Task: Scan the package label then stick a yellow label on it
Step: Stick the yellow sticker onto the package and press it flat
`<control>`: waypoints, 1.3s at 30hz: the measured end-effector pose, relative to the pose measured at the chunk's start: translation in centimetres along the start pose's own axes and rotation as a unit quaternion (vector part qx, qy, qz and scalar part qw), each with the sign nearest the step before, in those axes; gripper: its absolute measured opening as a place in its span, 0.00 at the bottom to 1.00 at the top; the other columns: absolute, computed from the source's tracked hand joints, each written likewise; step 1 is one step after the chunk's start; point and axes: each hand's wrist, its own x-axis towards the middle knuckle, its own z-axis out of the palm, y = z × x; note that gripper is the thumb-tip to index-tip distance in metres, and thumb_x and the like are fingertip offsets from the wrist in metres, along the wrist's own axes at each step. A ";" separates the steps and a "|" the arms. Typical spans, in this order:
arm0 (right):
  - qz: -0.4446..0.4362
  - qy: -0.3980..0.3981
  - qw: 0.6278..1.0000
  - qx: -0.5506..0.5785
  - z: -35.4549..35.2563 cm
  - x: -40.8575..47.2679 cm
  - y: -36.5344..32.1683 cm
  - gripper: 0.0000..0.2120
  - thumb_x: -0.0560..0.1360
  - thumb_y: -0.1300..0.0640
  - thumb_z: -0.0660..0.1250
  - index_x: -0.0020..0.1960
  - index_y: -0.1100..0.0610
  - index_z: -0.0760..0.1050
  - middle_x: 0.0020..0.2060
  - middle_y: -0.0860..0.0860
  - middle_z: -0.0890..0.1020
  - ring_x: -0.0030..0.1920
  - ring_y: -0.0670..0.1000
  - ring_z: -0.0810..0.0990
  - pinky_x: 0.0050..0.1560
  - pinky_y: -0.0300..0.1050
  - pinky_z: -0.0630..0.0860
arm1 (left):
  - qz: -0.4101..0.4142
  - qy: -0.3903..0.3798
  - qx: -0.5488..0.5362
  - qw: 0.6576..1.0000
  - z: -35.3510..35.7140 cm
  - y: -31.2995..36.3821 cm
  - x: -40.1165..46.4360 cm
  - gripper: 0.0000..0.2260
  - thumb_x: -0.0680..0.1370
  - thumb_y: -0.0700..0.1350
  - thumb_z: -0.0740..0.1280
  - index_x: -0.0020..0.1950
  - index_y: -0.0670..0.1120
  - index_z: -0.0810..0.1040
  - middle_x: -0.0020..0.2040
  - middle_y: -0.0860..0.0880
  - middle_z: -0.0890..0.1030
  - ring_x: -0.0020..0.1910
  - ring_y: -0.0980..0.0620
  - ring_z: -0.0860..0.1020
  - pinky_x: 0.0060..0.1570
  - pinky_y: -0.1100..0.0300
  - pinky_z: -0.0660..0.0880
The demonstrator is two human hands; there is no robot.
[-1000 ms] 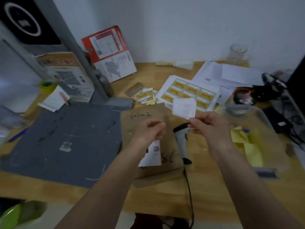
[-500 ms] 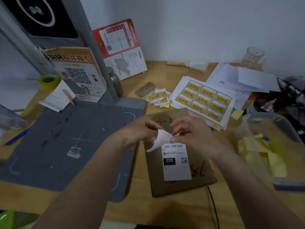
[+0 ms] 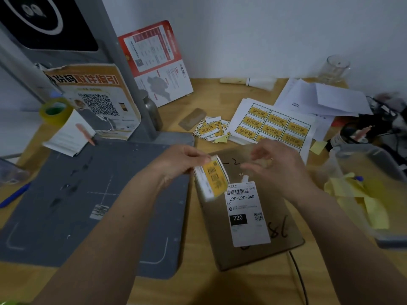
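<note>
A brown cardboard package lies flat on the wooden desk, with a white shipping label showing a barcode and "220" stuck on top. My left hand pinches the top edge of a yellow label with a white border. The label hangs curled over the package's upper left edge, just left of the shipping label. My right hand hovers over the package's far end, a short gap away from the yellow label. It is motion-blurred with its fingers bent, and whether it holds a scrap of paper is unclear.
A sheet of yellow labels and a pile of cut ones lie behind the package. A grey mat and a stand post are on the left. On the right is a clear bin of yellow scraps. A black cable runs off the front edge.
My hands, joined at the label half a second ago, have parted. The left one now holds the label alone with its yellow face showing, and the right has drawn away to the right.
</note>
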 end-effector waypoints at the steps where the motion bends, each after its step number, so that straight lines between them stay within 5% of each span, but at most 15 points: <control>1: 0.031 0.020 0.998 0.043 -0.1 0.1 0.2 0.10 0.68 0.50 0.75 0.42 0.49 0.75 0.41 0.46 0.80 0.44 0.46 0.78 0.47 0.43 0.75 | -0.003 0.059 -0.044 0.997 -0.1 0.0 0.2 0.03 0.74 0.42 0.72 0.43 0.50 0.84 0.45 0.46 0.84 0.49 0.45 0.80 0.51 0.56 0.75; 5: 0.133 0.017 0.970 0.204 1.2 -0.1 -0.2 0.06 0.74 0.47 0.67 0.42 0.48 0.77 0.40 0.45 0.81 0.43 0.43 0.79 0.44 0.38 0.73 | -0.007 0.244 -0.238 0.940 1.5 0.3 0.8 0.02 0.75 0.41 0.71 0.45 0.48 0.82 0.42 0.49 0.84 0.38 0.56 0.79 0.38 0.67 0.75; 9: 0.202 -0.007 0.938 0.283 3.1 -0.4 -0.5 0.18 0.74 0.41 0.64 0.52 0.54 0.80 0.45 0.47 0.83 0.47 0.48 0.81 0.51 0.44 0.76 | -0.044 0.239 -0.324 0.914 4.8 0.1 0.7 0.05 0.75 0.39 0.70 0.50 0.46 0.82 0.45 0.49 0.85 0.38 0.57 0.81 0.34 0.68 0.77; 14: 0.233 0.041 0.934 0.268 4.1 1.2 0.3 0.09 0.74 0.50 0.68 0.43 0.55 0.81 0.38 0.53 0.83 0.42 0.56 0.82 0.49 0.56 0.79 | -0.049 0.249 -0.337 0.907 7.4 -0.3 1.0 0.05 0.76 0.39 0.69 0.48 0.47 0.82 0.44 0.50 0.84 0.38 0.58 0.80 0.32 0.71 0.76; 16: 0.248 0.057 0.931 0.261 4.4 1.6 1.0 0.09 0.75 0.53 0.68 0.41 0.57 0.81 0.39 0.57 0.84 0.40 0.60 0.81 0.46 0.57 0.79 | -0.042 0.251 -0.317 0.913 8.0 -0.4 1.2 0.07 0.76 0.39 0.69 0.53 0.46 0.81 0.44 0.52 0.82 0.42 0.57 0.81 0.39 0.68 0.78; 19: 0.254 0.075 0.938 0.224 4.8 2.0 1.7 0.12 0.76 0.52 0.66 0.40 0.60 0.79 0.35 0.57 0.81 0.34 0.52 0.75 0.37 0.48 0.72 | -0.033 0.273 -0.250 0.928 8.4 -0.8 1.8 0.15 0.75 0.40 0.71 0.60 0.49 0.76 0.46 0.54 0.80 0.49 0.54 0.80 0.44 0.63 0.78; 24: 0.242 0.091 0.954 0.152 5.6 2.5 2.5 0.17 0.75 0.50 0.67 0.31 0.56 0.72 0.28 0.51 0.75 0.29 0.47 0.70 0.32 0.41 0.66 | -0.001 0.317 -0.075 0.946 8.9 -1.7 2.5 0.18 0.73 0.46 0.73 0.60 0.53 0.74 0.38 0.60 0.77 0.43 0.61 0.79 0.48 0.53 0.81; 27: 0.227 0.106 0.963 0.102 6.3 2.6 3.1 0.18 0.73 0.47 0.69 0.30 0.53 0.70 0.36 0.54 0.77 0.37 0.51 0.73 0.38 0.43 0.66 | 0.030 0.336 0.012 0.941 9.2 -2.1 2.4 0.19 0.73 0.48 0.73 0.62 0.53 0.73 0.37 0.61 0.77 0.39 0.66 0.75 0.42 0.67 0.74; 33: 0.210 0.097 0.972 0.028 6.8 2.7 3.2 0.16 0.70 0.45 0.72 0.34 0.53 0.69 0.45 0.52 0.73 0.48 0.53 0.73 0.51 0.48 0.72 | 0.053 0.357 0.092 0.928 9.6 -3.1 2.5 0.20 0.72 0.50 0.73 0.62 0.54 0.72 0.33 0.63 0.76 0.41 0.62 0.78 0.60 0.51 0.74; 39: 0.196 0.095 0.976 -0.011 7.2 2.3 3.0 0.15 0.70 0.47 0.72 0.36 0.56 0.71 0.43 0.50 0.70 0.49 0.50 0.68 0.53 0.47 0.68 | 0.074 0.367 0.124 0.919 9.6 -3.6 2.4 0.22 0.72 0.50 0.73 0.63 0.52 0.72 0.41 0.58 0.82 0.46 0.59 0.79 0.57 0.64 0.57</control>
